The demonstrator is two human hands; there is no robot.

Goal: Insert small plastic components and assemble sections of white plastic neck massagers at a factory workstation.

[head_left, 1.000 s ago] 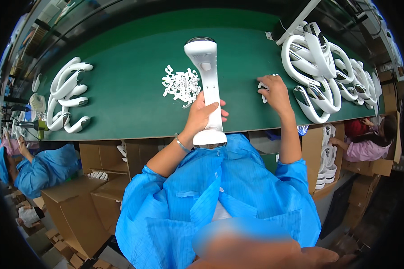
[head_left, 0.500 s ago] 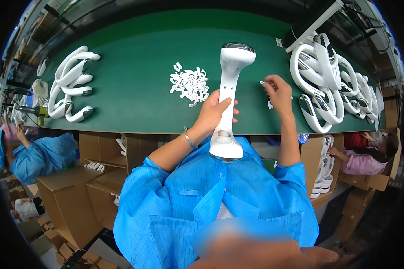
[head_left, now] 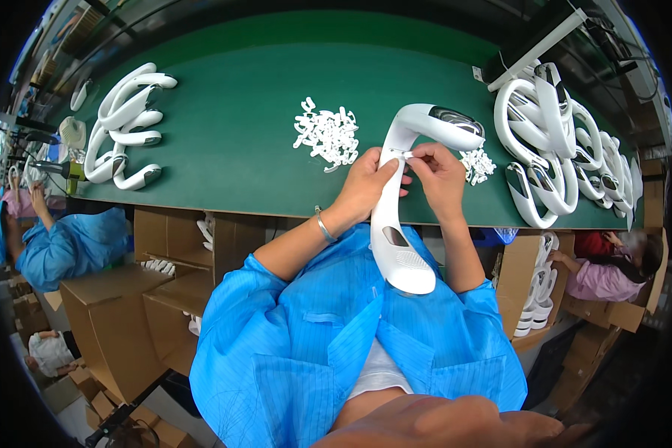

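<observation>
A white curved plastic housing (head_left: 387, 213), with glossy dark panels near its ends and a patch of fine holes low down, is held over the table's front edge. My left hand (head_left: 367, 184) is closed round its middle, thumb on the near face. In my right hand (head_left: 437, 173), thumb and forefinger pinch a small white plastic piece (head_left: 407, 154) against the housing's middle. To the left of the housing lies a heap of similar small white pieces (head_left: 327, 137). A smaller heap of white bits (head_left: 477, 166) shows just right of my right hand.
On the green tabletop (head_left: 231, 119), several white curved housings (head_left: 123, 112) lie at the left and many more (head_left: 537, 142) are piled at the right. A yellow-green power tool (head_left: 69, 172) is at the far left. Cardboard boxes (head_left: 112, 328) stand below; co-workers (head_left: 75, 243) sit at both sides.
My right hand has come left from the table with the small piece to the housing. The housing has turned so its upper end points right. My left hand keeps its hold.
</observation>
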